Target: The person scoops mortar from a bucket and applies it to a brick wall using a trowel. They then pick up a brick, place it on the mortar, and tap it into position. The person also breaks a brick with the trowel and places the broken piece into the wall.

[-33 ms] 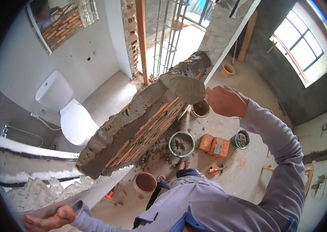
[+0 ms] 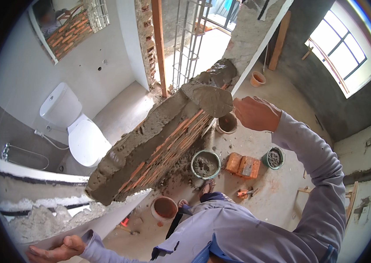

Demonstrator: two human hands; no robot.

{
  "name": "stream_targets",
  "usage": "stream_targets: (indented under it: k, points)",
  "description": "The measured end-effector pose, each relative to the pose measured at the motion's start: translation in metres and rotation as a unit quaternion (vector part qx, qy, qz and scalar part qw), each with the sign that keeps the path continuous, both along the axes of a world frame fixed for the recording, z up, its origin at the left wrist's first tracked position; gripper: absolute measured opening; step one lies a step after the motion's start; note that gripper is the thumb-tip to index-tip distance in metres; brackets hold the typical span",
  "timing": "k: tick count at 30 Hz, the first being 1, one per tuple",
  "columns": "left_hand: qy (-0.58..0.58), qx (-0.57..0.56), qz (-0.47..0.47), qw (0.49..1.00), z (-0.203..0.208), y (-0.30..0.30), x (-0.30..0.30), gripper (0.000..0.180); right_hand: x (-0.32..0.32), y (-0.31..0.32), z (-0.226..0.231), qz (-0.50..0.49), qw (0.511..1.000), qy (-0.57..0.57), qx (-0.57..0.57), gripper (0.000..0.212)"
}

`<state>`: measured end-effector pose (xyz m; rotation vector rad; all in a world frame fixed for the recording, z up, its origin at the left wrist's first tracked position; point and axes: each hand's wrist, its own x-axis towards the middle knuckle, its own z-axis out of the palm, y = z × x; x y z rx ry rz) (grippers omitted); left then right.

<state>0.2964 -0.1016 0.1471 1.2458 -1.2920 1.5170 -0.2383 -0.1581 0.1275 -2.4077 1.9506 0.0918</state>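
My right hand (image 2: 258, 115) is closed round the handle of a trowel (image 2: 214, 101); the handle is hidden in the fist. Wet grey mortar coats the blade, which lies over the top of a brick wall (image 2: 172, 147). A thick, uneven layer of mortar (image 2: 126, 147) covers the wall's top and upper side, with orange brick courses showing below. At the lower left, my left hand (image 2: 58, 249) is open with fingers stretched out, holding nothing, beside a rough broken wall edge (image 2: 41, 223).
Below the wall stand a bucket of mortar (image 2: 205, 165), a smaller bucket (image 2: 273, 158), an orange-brown bucket (image 2: 164, 208) and another pail (image 2: 227, 123). Bricks (image 2: 242, 166) and an orange-handled tool (image 2: 247, 192) lie on the floor. A toilet (image 2: 87, 142) stands beyond the wall, near a steel rebar cage (image 2: 190, 44).
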Motion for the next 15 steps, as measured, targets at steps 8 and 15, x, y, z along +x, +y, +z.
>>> stream_targets:
  k: [8, 15]
  points:
    - [-0.027, 0.002, -0.022, 0.999, -0.002, -0.001, 0.002, 0.075, -0.091, -0.035, 0.0, -0.069, 0.996, 0.052, 0.029, 0.017]
    - [-0.014, 0.004, -0.013, 1.0, -0.004, -0.003, 0.007, 0.075, -0.157, -0.055, 0.002, -0.082, 0.991, 0.087, 0.057, 0.019]
